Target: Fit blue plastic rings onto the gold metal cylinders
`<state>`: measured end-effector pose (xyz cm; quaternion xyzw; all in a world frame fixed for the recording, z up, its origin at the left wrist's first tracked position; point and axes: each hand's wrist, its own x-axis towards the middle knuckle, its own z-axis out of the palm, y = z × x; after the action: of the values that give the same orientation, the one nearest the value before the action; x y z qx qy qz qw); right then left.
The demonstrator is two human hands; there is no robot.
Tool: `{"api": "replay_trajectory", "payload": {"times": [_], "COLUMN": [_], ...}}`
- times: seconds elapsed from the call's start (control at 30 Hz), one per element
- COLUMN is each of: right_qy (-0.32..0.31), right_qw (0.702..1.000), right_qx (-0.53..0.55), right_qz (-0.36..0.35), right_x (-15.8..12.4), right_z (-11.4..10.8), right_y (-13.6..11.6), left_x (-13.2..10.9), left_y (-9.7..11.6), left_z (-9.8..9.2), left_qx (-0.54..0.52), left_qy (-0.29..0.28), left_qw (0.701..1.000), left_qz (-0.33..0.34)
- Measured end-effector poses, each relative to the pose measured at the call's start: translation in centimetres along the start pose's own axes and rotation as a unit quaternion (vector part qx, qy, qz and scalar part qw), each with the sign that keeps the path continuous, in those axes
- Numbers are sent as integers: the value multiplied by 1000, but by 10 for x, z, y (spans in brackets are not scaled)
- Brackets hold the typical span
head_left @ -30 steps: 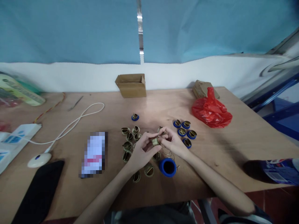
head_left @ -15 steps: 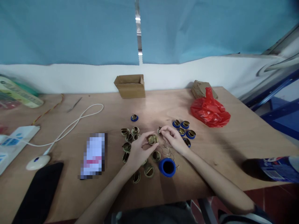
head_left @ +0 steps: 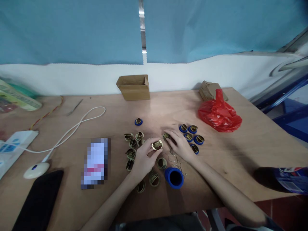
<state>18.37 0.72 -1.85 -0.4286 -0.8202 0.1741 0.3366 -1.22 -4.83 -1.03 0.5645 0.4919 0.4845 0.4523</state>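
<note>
My left hand pinches a small round brass part between thumb and fingers, just above the wooden table. My right hand rests low on the table beside it, its fingers curled over a brass piece and thin wire rings. Several loose brass parts lie under and left of my left hand. A blue cap stands near my right wrist. Several brass parts set in blue rings sit to the right, and one more such part lies farther back.
A small cardboard box stands at the wall. A red plastic bag and a brown packet lie back right. A white cable, a mouse-like device, a blurred card and a black pad lie left.
My hands have come apart: the left keeps the brass part, the right has dropped to the table towards the piece by the blue rings.
</note>
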Motion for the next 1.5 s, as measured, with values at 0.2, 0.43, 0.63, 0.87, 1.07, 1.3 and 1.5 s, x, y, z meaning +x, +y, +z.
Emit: {"api": "replay_trajectory", "payload": {"times": [0.2,0.43,0.63,0.87,1.07,1.3,1.5], "right_qy": [-1,65,-242,-361,-329,-37,-53], "right_qw": [999,997,938,894,893,957,980], "right_qx": [-35,3,240,254,298,280,191], "right_qz": [1,38,66,-77,-72,73,-14], "right_x": [-3,4,12,9,7,6,4], "right_z": [1,-25,-84,-109,-99,-62,-30], "right_y": [2,-18,-36,-71,-72,-53,-42], "left_x": [2,4,5,5,5,3,2], "left_y": [-3,9,12,7,3,2,-3], "left_z": [0,-2,-2,2,6,4,5], "left_qx": [-73,-115,-130,-112,-119,-114,-120], "left_qy": [-6,-20,-30,-33,-14,-8,-9], "left_qw": [996,991,989,992,992,992,992], "left_qz": [-48,-61,-58,-54,-43,-51,-37]}}
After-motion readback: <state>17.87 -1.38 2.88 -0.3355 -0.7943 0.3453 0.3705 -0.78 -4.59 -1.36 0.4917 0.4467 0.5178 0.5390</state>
